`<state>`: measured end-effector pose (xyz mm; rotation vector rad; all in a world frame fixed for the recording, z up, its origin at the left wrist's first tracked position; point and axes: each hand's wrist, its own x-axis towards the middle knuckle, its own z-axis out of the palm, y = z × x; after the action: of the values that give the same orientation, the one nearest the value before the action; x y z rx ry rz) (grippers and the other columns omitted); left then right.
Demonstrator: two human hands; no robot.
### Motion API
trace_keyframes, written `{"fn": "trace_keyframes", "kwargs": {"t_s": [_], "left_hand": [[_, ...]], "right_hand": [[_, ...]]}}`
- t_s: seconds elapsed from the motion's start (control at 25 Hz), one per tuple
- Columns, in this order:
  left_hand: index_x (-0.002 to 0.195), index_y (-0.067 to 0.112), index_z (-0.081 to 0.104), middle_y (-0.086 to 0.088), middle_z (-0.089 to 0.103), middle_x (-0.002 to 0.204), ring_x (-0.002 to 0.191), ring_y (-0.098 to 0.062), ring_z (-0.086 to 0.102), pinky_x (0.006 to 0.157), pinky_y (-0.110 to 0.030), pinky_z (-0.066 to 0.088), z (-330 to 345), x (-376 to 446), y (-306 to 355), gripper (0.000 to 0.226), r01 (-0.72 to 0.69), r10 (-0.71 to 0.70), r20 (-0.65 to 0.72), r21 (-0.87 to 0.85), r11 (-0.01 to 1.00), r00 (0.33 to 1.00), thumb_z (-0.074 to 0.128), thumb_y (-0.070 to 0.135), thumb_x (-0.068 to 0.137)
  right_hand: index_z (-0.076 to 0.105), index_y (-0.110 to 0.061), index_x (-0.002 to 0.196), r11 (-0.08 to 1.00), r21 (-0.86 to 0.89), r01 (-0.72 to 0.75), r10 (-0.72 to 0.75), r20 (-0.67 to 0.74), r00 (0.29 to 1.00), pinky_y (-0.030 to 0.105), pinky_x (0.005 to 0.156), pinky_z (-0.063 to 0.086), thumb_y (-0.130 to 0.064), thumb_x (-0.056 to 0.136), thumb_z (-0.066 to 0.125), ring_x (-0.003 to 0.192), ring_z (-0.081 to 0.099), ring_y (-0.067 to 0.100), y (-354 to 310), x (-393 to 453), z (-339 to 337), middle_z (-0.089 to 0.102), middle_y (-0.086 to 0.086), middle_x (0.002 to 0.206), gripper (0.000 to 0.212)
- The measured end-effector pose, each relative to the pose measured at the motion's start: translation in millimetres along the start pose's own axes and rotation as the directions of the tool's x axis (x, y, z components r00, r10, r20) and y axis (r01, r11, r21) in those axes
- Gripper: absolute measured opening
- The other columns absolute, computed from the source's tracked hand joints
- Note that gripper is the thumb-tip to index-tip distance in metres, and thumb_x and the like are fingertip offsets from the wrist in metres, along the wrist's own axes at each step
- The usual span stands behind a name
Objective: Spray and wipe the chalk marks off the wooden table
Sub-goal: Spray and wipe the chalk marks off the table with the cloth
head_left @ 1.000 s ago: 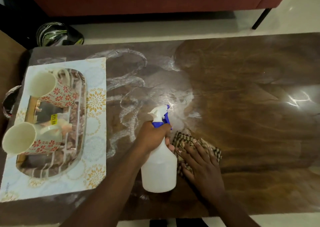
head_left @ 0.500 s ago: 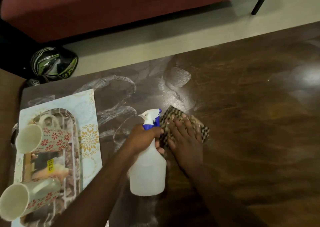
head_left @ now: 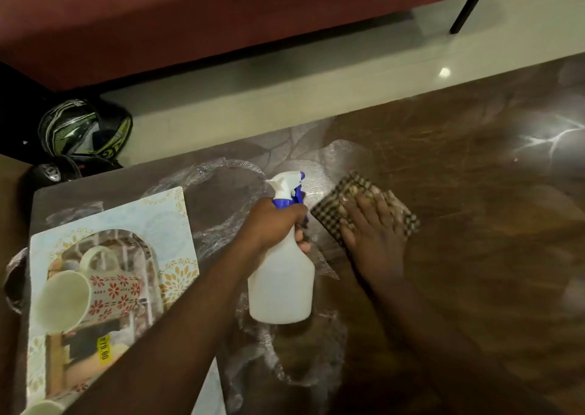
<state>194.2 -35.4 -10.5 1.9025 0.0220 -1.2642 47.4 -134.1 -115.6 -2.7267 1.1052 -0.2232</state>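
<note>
Head view, sole entry. Spray bottle (head_left: 281, 283), white with a blue trigger: upright, left hand (head_left: 272, 221) with its fingers curled round the neck, nozzle toward the far chalk marks (head_left: 221, 174), probably kept ready for another squirt. Checked cloth (head_left: 335, 199): flat on the wooden table (head_left: 474, 224) just right of the bottle, under the right hand (head_left: 373, 228), fingers straight and together, pressing it so it drags over the film. More pale smears lie below the bottle. Tray (head_left: 171, 221) with floral mug (head_left: 91, 291): left edge, apart from the wiping.
</note>
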Motion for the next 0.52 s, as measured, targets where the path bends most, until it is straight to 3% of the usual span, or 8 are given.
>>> {"fn": "trace_keyframes", "kwargs": {"t_s": [0.08, 0.2, 0.28, 0.4, 0.44, 0.52], "left_hand": [[0.090, -0.002, 0.065, -0.011, 0.056, 0.050, 0.051, -0.030, 0.060, 0.053, -0.034, 0.054, -10, 14, 2, 0.015, -0.019, 0.019, -0.006, -0.020, 1.000, 1.000, 0.057, 0.005, 0.079], [0.096, -0.005, 0.066, -0.011, 0.058, 0.052, 0.052, -0.029, 0.061, 0.060, -0.040, 0.056, -20, 24, 2, 0.025, -0.011, 0.012, 0.039, -0.012, 1.000, 0.999, 0.059, 0.008, 0.077], [0.100, -0.003, 0.064, -0.009, 0.059, 0.050, 0.051, -0.030, 0.064, 0.064, -0.043, 0.058, -31, 26, 2, 0.025, 0.012, -0.010, 0.084, -0.025, 1.000, 0.996, 0.059, 0.008, 0.078], [0.093, 0.002, 0.061, -0.007, 0.059, 0.049, 0.051, -0.029, 0.065, 0.062, -0.039, 0.057, -45, 36, 4, 0.016, 0.007, -0.004, 0.076, -0.045, 0.999, 0.997, 0.059, 0.007, 0.079], [0.093, 0.001, 0.062, -0.007, 0.059, 0.049, 0.051, -0.029, 0.065, 0.062, -0.039, 0.057, -48, 38, 3, 0.016, 0.004, -0.001, 0.069, -0.048, 0.999, 0.998, 0.058, 0.007, 0.079], [0.098, -0.001, 0.065, -0.008, 0.058, 0.049, 0.050, -0.029, 0.065, 0.059, -0.036, 0.056, -52, 43, 1, 0.021, -0.004, 0.007, 0.063, -0.051, 0.999, 0.998, 0.058, 0.007, 0.079]], "right_hand": [[0.053, -0.027, 0.128, 0.992, 0.043, 0.118, -0.119, 0.023, 0.993, 0.045, 0.109, 0.017, -0.044, 0.087, 0.041, 0.135, 0.035, 0.025, -45, 21, 20, 0.051, 0.000, 0.138, 0.046], [0.051, -0.029, 0.131, 0.920, 0.041, 0.390, -0.393, 0.081, 0.916, 0.045, 0.110, 0.017, -0.044, 0.089, 0.040, 0.136, 0.034, 0.022, -31, -4, 20, 0.050, -0.003, 0.140, 0.046], [0.051, -0.030, 0.132, 0.942, -0.002, 0.335, -0.335, 0.037, 0.942, 0.045, 0.108, 0.021, -0.043, 0.090, 0.040, 0.134, 0.036, 0.022, -5, 9, 12, 0.052, -0.002, 0.138, 0.046], [0.054, -0.025, 0.129, 1.000, 0.002, 0.020, -0.020, -0.043, 0.999, 0.048, 0.108, 0.025, -0.040, 0.089, 0.038, 0.133, 0.038, 0.024, -34, 68, 18, 0.054, 0.002, 0.136, 0.045], [0.055, -0.025, 0.128, 1.000, 0.019, 0.021, -0.020, -0.041, 0.999, 0.049, 0.108, 0.024, -0.041, 0.089, 0.038, 0.134, 0.038, 0.024, -55, 73, 23, 0.054, 0.002, 0.136, 0.046], [0.055, -0.025, 0.128, 0.974, 0.052, 0.220, -0.221, 0.004, 0.975, 0.046, 0.108, 0.020, -0.043, 0.089, 0.040, 0.134, 0.036, 0.023, -71, 55, 32, 0.054, 0.000, 0.136, 0.046]]}}
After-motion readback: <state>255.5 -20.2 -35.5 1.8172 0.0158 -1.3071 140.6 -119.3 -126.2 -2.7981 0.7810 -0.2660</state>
